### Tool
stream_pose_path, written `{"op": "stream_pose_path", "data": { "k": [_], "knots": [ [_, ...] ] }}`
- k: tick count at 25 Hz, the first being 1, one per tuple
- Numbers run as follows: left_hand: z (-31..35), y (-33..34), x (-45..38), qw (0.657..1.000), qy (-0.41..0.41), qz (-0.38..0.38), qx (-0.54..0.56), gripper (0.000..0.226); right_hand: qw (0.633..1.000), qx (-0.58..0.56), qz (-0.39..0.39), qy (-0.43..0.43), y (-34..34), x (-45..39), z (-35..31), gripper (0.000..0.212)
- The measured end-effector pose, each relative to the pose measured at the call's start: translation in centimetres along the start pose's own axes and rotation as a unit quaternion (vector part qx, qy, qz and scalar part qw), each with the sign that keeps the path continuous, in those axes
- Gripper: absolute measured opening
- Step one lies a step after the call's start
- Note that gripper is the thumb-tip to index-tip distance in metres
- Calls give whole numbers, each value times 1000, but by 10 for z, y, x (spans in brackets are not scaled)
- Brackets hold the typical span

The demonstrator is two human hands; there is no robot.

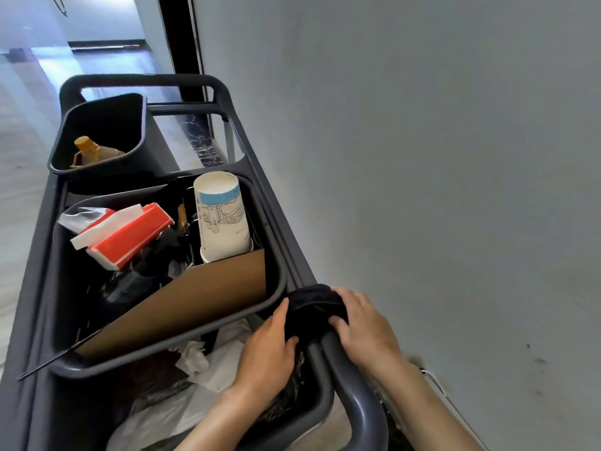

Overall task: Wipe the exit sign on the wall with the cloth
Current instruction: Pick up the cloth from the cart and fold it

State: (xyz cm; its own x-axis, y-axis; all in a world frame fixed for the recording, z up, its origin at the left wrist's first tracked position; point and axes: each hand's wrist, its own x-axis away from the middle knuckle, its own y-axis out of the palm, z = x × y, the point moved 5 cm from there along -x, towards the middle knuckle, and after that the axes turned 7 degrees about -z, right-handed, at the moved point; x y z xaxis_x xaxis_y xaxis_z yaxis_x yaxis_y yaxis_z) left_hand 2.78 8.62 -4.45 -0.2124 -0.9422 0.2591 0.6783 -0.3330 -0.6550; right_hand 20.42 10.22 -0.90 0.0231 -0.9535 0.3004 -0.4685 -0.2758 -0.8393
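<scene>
**Cloth at the cart rail; sign not in view**

Lower centre: the left hand (270,346) and right hand (364,323) both close on the dark folded cloth (312,307) draped over the grey tubular cart rail (351,379). Beyond, mid-frame, a dark plastic bin (276,281) holds a white paper cup (222,216). The plain grey wall (439,157) at right shows no exit sign. Judged step: taking or stowing the cloth, which cannot be told; wiping would call for lifting it free and finding the sign.

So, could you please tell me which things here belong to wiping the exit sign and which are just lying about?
For the job:
- dark folded cloth draped on the grey cart rail
- left hand and right hand, both on it

Lying about:
- white paper cup
- red and white box
- brown cardboard sheet
- brown-capped bottle

No exit sign is in view.
</scene>
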Motion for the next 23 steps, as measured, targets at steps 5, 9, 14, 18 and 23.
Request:
{"op": "stream_pose_path", "data": {
  "k": [5, 9, 14, 18, 23],
  "knots": [
    [17, -23, 8, 997, 39, 42, -55, 29, 998, -19, 54, 2, -9, 29, 6, 30],
    [51, -34, 30, 991, 112, 46, -51, 22, 991, -44, 128, -12, -34, 69, 13, 30],
    [110, -17, 57, 986, 162, -11, 28, 32, 974, -62, 218, -2, -79, 135, 43, 28],
    [169, 31, 79, 974, 208, -83, 37, 41, 958, -73, 271, 54, -99, 210, 99, 30],
    [250, 110, 127, 932, 302, -200, 18, 50, 923, -137, 324, 156, -104, 318, 172, 30]
  ]
}}
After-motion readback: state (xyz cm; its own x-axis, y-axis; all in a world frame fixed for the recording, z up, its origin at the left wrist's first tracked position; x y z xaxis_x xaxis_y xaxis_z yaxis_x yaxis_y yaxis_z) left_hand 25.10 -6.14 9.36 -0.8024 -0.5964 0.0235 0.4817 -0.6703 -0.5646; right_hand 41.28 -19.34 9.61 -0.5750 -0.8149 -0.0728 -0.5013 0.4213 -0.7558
